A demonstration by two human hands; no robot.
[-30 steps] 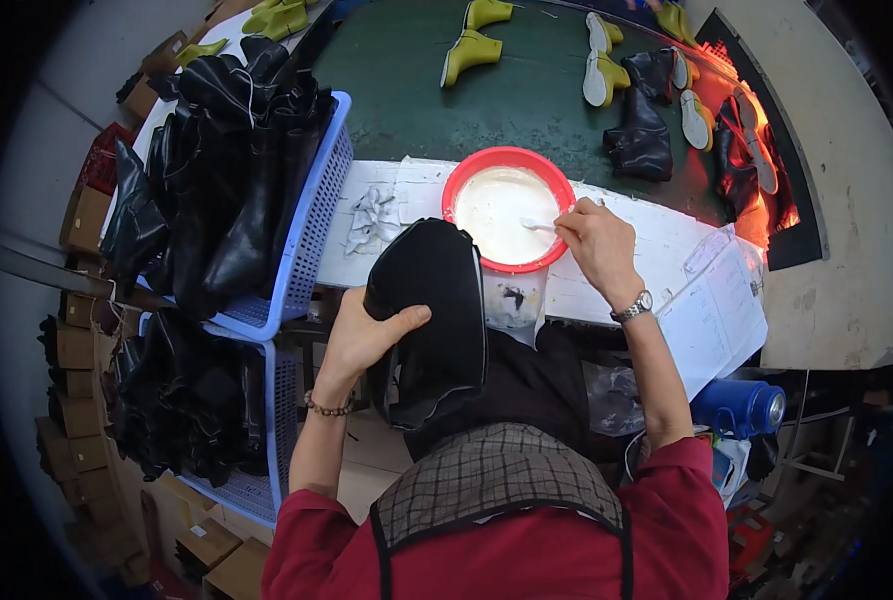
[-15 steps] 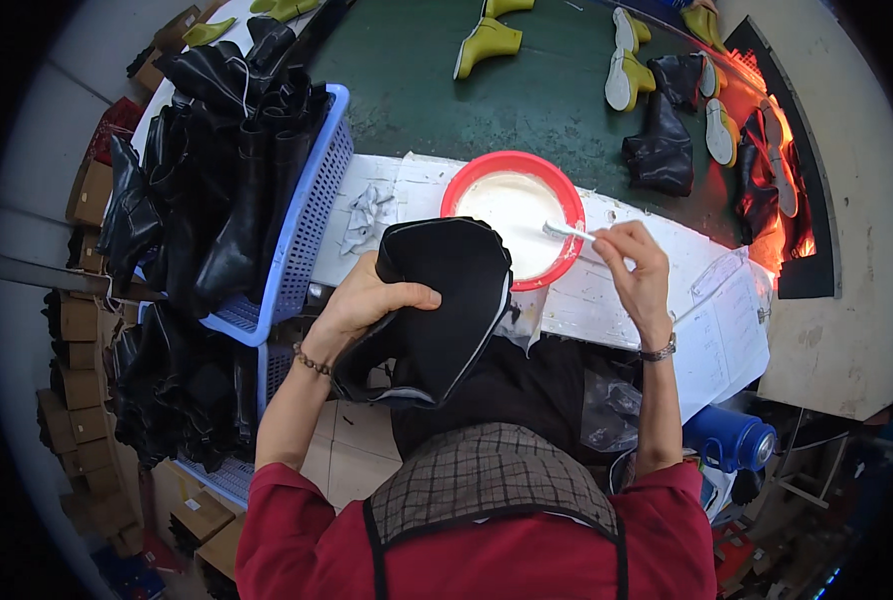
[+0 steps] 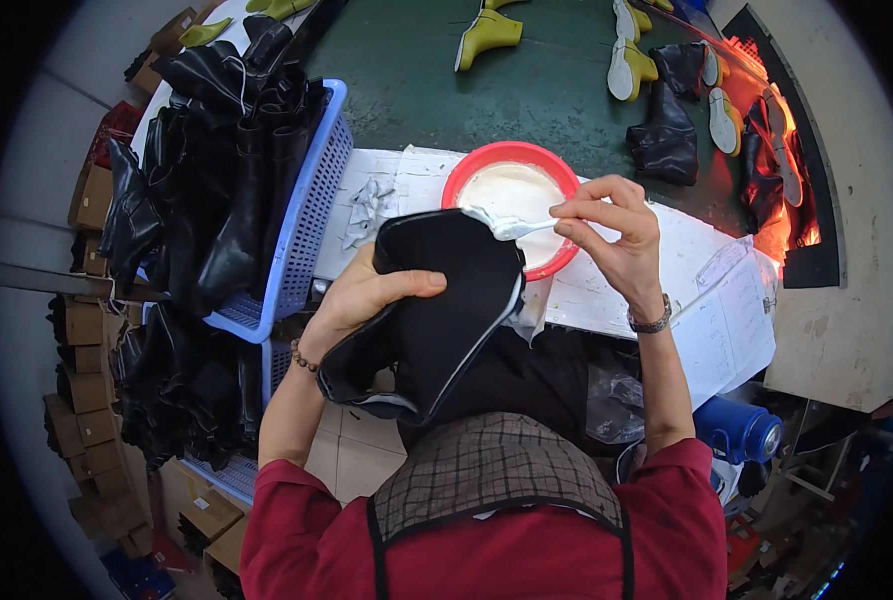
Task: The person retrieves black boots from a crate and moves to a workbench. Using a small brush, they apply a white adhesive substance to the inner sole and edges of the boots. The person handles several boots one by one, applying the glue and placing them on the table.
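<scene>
My left hand (image 3: 359, 300) grips a black boot upper (image 3: 457, 315), thumb on top and fingers beneath. A pale edge runs along the upper's right side. Between the fingertips of my right hand (image 3: 619, 232) is a small white-handled brush (image 3: 539, 226), much like a toothbrush. Its head, coated in white paste, touches or nearly touches the upper's far right edge. Just beyond stands a red bowl (image 3: 507, 150) of creamy white liquid (image 3: 512, 190), partly hidden by the brush and the upper.
At left, blue baskets (image 3: 339, 130) hold black boots (image 3: 232, 210). Across the far side runs a green belt (image 3: 397, 90) carrying yellow heeled soles (image 3: 489, 40) and black boot uppers (image 3: 662, 145), beside a glowing heater (image 3: 802, 220). Papers (image 3: 722, 325) and a blue flask (image 3: 737, 430) are at right.
My right hand has brought the brush left from above the bowl to the upper's edge. The upper has shifted slightly and tilted in my left hand.
</scene>
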